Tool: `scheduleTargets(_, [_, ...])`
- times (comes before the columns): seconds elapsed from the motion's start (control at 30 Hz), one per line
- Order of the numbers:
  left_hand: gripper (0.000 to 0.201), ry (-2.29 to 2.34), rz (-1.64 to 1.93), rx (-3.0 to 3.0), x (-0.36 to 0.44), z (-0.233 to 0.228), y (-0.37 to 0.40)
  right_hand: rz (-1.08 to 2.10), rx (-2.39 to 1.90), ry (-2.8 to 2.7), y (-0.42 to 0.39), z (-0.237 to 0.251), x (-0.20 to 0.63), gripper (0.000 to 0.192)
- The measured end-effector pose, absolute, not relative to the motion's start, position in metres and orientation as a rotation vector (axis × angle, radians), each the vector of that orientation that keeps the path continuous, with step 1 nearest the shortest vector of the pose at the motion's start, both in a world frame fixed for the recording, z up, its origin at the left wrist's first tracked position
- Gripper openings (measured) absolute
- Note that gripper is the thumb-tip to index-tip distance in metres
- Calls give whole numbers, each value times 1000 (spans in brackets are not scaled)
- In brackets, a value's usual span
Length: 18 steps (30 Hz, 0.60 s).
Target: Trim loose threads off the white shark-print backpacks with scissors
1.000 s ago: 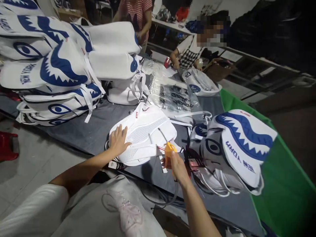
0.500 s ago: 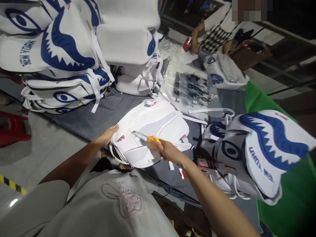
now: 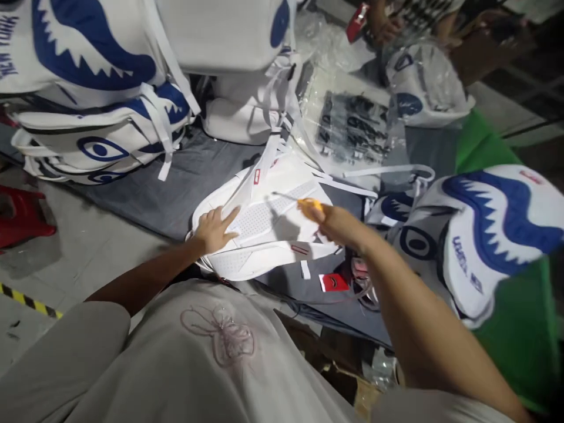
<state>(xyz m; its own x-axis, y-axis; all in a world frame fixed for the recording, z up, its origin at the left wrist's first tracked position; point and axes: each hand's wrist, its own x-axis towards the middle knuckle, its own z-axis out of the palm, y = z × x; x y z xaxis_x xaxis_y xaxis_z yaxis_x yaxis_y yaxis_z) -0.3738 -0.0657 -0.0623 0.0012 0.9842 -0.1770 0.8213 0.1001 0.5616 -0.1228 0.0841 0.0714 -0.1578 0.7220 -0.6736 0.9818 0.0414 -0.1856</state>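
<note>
Near middle of the dark grey table (image 3: 145,200): white backpack (image 3: 258,222) lying flat, mesh panel up. Left hand (image 3: 214,230) palm down on its left end, thumb spread wide from the fingers, pressing flat rather than gripping. Right hand (image 3: 338,225) over the bag's right end, fingers closed around the yellow handle of a tool (image 3: 311,205); thin metal shaft points left above the mesh, can't tell whether the tip touches. Red card (image 3: 335,282) and small white tag (image 3: 305,269) on the table, near side of the bag. Stacked backpacks (image 3: 103,126) far left, another printed backpack (image 3: 493,220) to the right, clear plastic bags (image 3: 352,132) on the far side.
</note>
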Motion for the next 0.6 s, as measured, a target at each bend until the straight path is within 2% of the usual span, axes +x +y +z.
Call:
scheduleTargets(0.07, [73, 1767, 350, 2127, -338, -58, -89, -493, 1822, 1875, 91, 80, -102, 57])
scheduleTargets(0.1, [78, 1675, 317, 2232, -321, -57, -100, -472, 1790, 1834, 90, 85, -91, 57])
scheduleTargets(0.2, [78, 1593, 188, 2226, -283, -62, -115, -791, 1604, 1716, 71, 100, -65, 48])
scheduleTargets(0.3, [54, 1655, 353, 1695, -281, -74, -98, -703, 1756, 1691, 39, 114, -38, 43])
scheduleTargets(0.37, [41, 1615, 501, 1205, -296, -80, -77, -848, 1813, 1708, 17, 119, -18, 48])
scheduleTargets(0.43, [51, 1544, 548, 795, -311, -83, -59, -1187, 1696, 1681, -1, 115, 0, 52])
scheduleTargets(0.47, [55, 1524, 536, 668, -314, -84, -54, -1233, 1677, 1653, -8, 110, 5, 52])
scheduleTargets(0.53, [55, 1542, 532, 592, -307, -84, -55, -976, 1796, 1688, -14, 96, 10, 46])
scheduleTargets(0.6, [47, 1666, 566, 888, -284, -84, -67, -573, 1948, 1822, -13, 85, 5, 43])
